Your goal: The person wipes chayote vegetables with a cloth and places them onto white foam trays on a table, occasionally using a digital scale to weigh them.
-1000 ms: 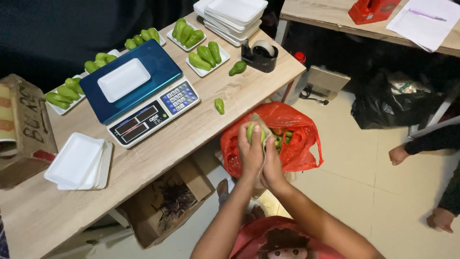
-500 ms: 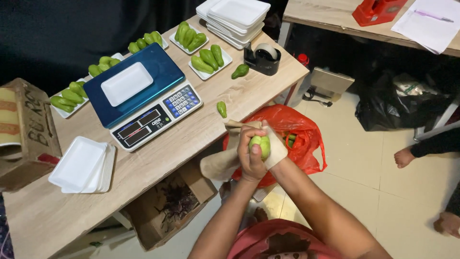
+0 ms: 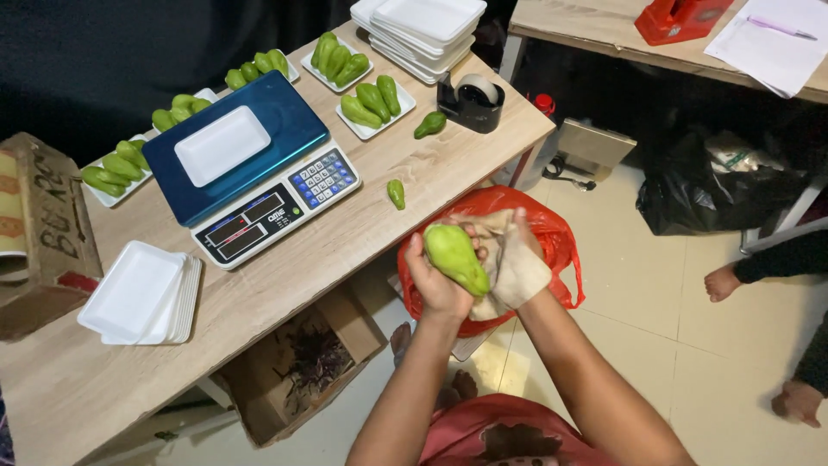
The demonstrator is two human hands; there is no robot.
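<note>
My left hand [image 3: 434,283] grips a green pear-shaped squash [image 3: 454,256] just off the table's front edge. My right hand [image 3: 517,250] presses a beige cloth [image 3: 516,273] against the squash's right side. Both hands are above a red plastic bag [image 3: 552,233] on the floor. On the wooden table [image 3: 285,276] a blue weighing scale [image 3: 250,168] carries an empty white foam tray [image 3: 222,145]. Two loose squashes [image 3: 396,193] [image 3: 429,125] lie on the table near the scale.
Foam trays filled with green squashes [image 3: 371,99] line the table's far side. Empty tray stacks sit at the front left [image 3: 142,295] and far right [image 3: 427,26]. A tape dispenser [image 3: 470,99], cardboard boxes [image 3: 39,233] [image 3: 302,358], a black bag [image 3: 733,185] and another person's feet [image 3: 720,280] are around.
My hands lifted a squash out of the red bag. The left hand now holds it up while the right hand brought a beige cloth against it.
</note>
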